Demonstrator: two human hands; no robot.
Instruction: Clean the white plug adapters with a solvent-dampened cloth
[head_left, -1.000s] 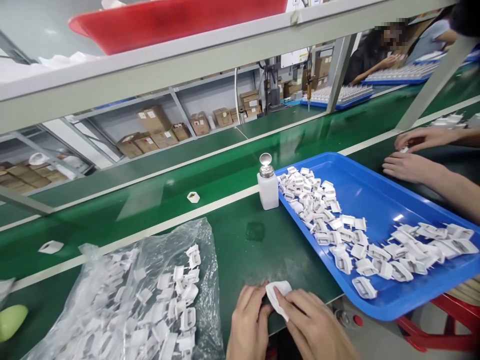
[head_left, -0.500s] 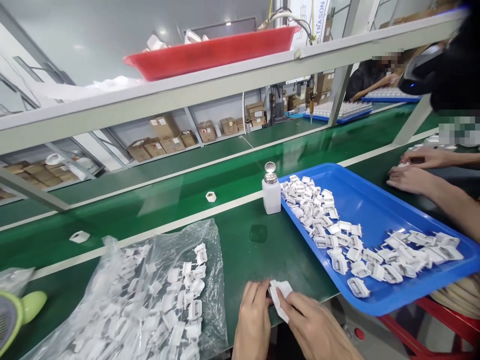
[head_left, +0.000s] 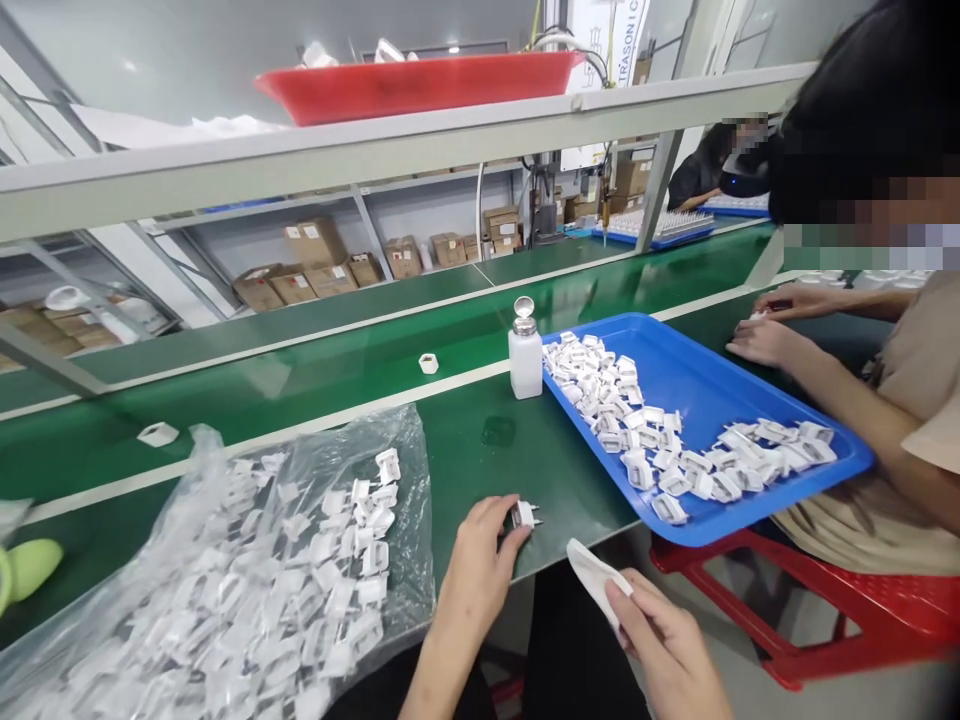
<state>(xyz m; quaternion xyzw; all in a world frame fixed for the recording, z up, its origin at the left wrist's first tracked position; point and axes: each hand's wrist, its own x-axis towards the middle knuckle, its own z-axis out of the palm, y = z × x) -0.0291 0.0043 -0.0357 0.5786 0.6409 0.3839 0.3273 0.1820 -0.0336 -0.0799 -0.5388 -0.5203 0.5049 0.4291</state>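
Between the thumb and fingers of my left hand (head_left: 487, 545) is a white plug piece (head_left: 524, 515), its two pins pointing right, just above the green table's front edge. My right hand (head_left: 660, 630) pinches a folded white cloth (head_left: 598, 580) over the gap in front of the table, apart from the plug piece. Left of my left hand, a clear plastic bag (head_left: 409, 440) holds several similar white pieces. On the right, a blue tray (head_left: 675, 355) carries more of them. A white bottle (head_left: 526, 365) with a metal top stands beside the tray's left edge.
Two white pieces (head_left: 428, 363) (head_left: 158, 434) lie farther back. Overhead, a red tray (head_left: 427, 88) rests on a shelf rail (head_left: 420, 140). At the right, a person's hands (head_left: 772, 340) work behind the blue tray. A red stool (head_left: 787, 640) stands below; a light green object (head_left: 34, 570) is far left.
My hands have moved apart. The cloth has come away from the plug piece with my right hand, and the plug piece now shows in my left hand. The view has shifted right.
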